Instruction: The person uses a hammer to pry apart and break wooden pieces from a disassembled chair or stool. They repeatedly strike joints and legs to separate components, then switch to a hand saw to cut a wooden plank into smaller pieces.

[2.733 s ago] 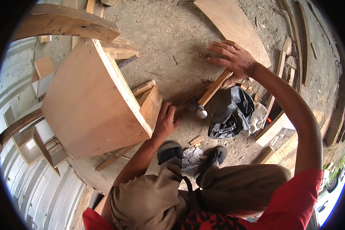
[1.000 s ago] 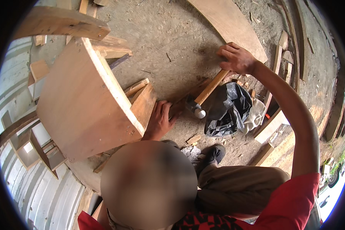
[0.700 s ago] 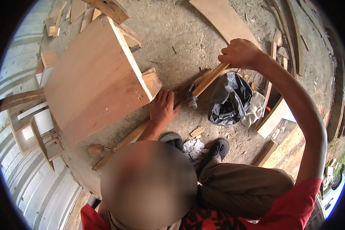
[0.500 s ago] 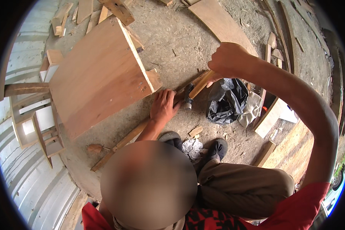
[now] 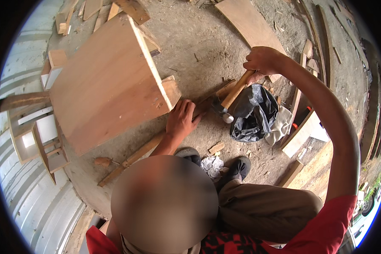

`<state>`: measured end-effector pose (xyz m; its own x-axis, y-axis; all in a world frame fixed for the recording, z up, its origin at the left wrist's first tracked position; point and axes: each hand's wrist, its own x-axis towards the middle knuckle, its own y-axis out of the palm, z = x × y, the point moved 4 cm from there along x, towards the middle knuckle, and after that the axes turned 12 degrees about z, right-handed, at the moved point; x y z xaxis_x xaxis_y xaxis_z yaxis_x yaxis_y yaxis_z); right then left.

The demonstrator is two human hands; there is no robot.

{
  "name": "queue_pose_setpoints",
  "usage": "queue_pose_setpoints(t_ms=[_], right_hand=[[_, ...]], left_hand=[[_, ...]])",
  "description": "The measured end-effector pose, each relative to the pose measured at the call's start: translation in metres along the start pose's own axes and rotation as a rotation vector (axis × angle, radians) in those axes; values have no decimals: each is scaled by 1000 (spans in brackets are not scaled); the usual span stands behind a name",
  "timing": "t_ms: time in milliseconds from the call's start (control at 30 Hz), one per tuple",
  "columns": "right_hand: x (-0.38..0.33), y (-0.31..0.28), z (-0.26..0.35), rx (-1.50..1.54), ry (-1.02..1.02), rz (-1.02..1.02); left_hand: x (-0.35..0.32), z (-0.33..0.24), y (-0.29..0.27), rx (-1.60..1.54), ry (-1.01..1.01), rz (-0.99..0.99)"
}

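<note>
My right hand (image 5: 263, 63) grips a hammer (image 5: 236, 91) by its wooden handle. The hammer's metal head hangs low, beside a black plastic bag (image 5: 253, 116). My left hand (image 5: 181, 120) is closed over a long narrow wooden strip (image 5: 143, 151) that slants across the ground. Its fingertips sit by the lower right corner of a large brown wooden panel (image 5: 108, 86), which has a pale raw edge. A wooden block (image 5: 172, 89) juts out from under that edge. The strip's middle is hidden by my left hand, and the fingers' undersides do not show.
Small wooden frames with white parts (image 5: 38, 139) stand at left by a corrugated metal wall (image 5: 31, 197). A flat board (image 5: 252, 23) lies at the far side. A whitish cloth (image 5: 280, 126) and several planks (image 5: 300, 135) lie at right. Crumpled paper (image 5: 213, 165) is between my feet.
My right hand has shifted right with the hammer, and its head has swung away from the left hand toward the black bag. My left hand keeps its place on the strip.
</note>
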<state>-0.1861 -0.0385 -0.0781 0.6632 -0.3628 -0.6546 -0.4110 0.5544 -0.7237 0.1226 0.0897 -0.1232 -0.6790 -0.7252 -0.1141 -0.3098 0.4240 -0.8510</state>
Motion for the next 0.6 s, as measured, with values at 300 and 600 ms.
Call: queue_pose_setpoints(t_ms=[300,600], right_hand=[[23,25,-19,-56,-348,-317],[9,11,-14,3,-119,-156]], left_hand=[[2,-1,-1,-80,-10,29],[1,-1,0,9,3,65]])
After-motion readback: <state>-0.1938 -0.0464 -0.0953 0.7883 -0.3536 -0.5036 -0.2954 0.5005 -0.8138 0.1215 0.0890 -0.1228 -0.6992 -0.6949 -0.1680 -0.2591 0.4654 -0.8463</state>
